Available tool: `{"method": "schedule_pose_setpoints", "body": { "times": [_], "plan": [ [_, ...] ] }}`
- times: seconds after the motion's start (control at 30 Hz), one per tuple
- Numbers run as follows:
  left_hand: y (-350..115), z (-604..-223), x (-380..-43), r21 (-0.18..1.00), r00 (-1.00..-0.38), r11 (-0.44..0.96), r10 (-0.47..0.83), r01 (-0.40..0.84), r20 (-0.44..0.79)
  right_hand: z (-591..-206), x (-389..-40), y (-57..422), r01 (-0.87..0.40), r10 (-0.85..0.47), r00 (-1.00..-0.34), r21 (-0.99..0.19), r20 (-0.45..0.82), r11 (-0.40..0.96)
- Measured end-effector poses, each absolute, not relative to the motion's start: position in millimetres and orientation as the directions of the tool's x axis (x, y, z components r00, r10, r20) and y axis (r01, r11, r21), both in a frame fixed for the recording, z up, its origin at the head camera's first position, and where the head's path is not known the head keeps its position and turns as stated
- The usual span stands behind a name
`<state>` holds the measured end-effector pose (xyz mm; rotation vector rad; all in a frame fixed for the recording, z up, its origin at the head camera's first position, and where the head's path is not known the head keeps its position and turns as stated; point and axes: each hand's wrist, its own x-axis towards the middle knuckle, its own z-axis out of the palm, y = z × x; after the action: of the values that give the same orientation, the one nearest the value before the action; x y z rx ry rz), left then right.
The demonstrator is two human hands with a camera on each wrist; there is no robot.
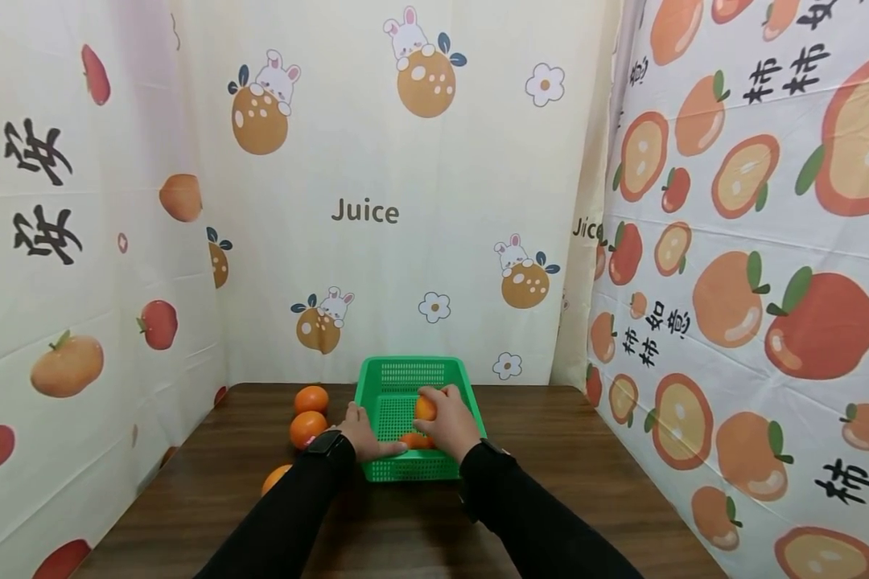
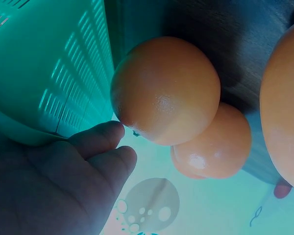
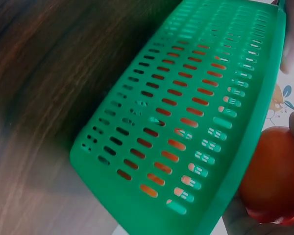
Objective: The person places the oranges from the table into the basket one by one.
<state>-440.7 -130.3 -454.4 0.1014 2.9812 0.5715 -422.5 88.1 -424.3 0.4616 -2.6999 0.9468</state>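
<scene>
A green slotted plastic basket (image 1: 420,470) stands on the table. Over its right half, my right hand (image 1: 455,424) holds an orange (image 1: 425,408) between thumb and fingers; the right wrist view shows this orange (image 3: 272,174) beyond the basket's rim. Lower in the basket, near the front wall, lies more orange fruit (image 1: 416,441), partly hidden by my hands. My left hand (image 1: 362,438) is at the left rim, its thumb stretched over the basket. In the left wrist view its fingers extend outside the wall, close beside an orange (image 2: 164,90).
Left of the basket, two oranges lie one behind the other, the nearer orange (image 1: 307,429) and the farther orange (image 1: 311,399). Another orange (image 1: 275,479) is partly behind my left sleeve. Printed curtains (image 1: 376,265) enclose the dark wooden table (image 1: 550,450) at the back and sides.
</scene>
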Motion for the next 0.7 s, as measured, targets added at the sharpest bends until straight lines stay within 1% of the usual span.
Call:
{"method": "schedule_pose_setpoints", "body": {
  "times": [0.17,0.37,0.5,0.7],
  "plan": [
    [-129.4,-453.4,-440.0,0.374,-0.992,0.927,0.076,0.034,-0.098,-428.3,-425.0,83.6,-0.376,-0.23,-0.921,-0.559,0.315,0.739],
    [-127.6,-441.1,-426.1,0.344,-0.991,0.937,0.094,0.057,-0.092,-434.7,-428.9,79.3,-0.435,-0.273,-0.891,-0.505,0.363,0.746],
    [-125.6,-432.2,-415.6,0.333,-0.99,0.94,0.104,0.068,-0.092,-438.3,-428.2,75.4,-0.431,-0.268,-0.894,-0.522,0.359,0.736],
    [-124.3,-424.3,-406.8,0.36,-0.991,0.93,0.107,0.071,-0.081,-442.7,-425.8,70.4,-0.45,-0.264,-0.883,-0.54,0.388,0.711]
  ]
}}
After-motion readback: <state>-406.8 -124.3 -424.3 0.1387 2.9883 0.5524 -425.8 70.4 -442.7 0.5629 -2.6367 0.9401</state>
